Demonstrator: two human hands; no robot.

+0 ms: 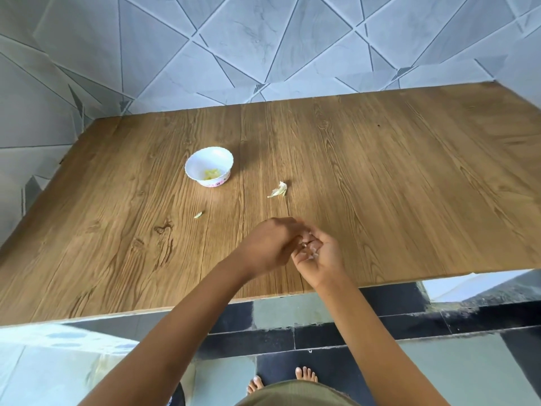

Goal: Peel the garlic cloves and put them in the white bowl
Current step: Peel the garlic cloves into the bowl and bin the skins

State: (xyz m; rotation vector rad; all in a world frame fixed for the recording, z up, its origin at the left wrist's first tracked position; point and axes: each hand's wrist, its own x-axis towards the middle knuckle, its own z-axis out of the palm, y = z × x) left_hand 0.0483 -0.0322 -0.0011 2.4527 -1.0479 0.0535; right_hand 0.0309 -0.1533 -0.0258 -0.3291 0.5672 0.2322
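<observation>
Hands: we are holding our left hand point(268, 244) and right hand point(320, 256) together, nearer us and right of the round white scallop-rimmed bowl point(203, 158).
Fingers: both sets are curling round a small pale garlic clove point(308, 245), pinching it between them.
Bowl: yellowish peeled cloves point(211, 173) are lying inside.
Scraps: a pale papery skin point(279, 190) is lying right of the bowl, apart from it.
Room: the brown wood-grain table point(409, 186) is stretching wide right of the bowl, and its near edge is running just under our wrists.
</observation>
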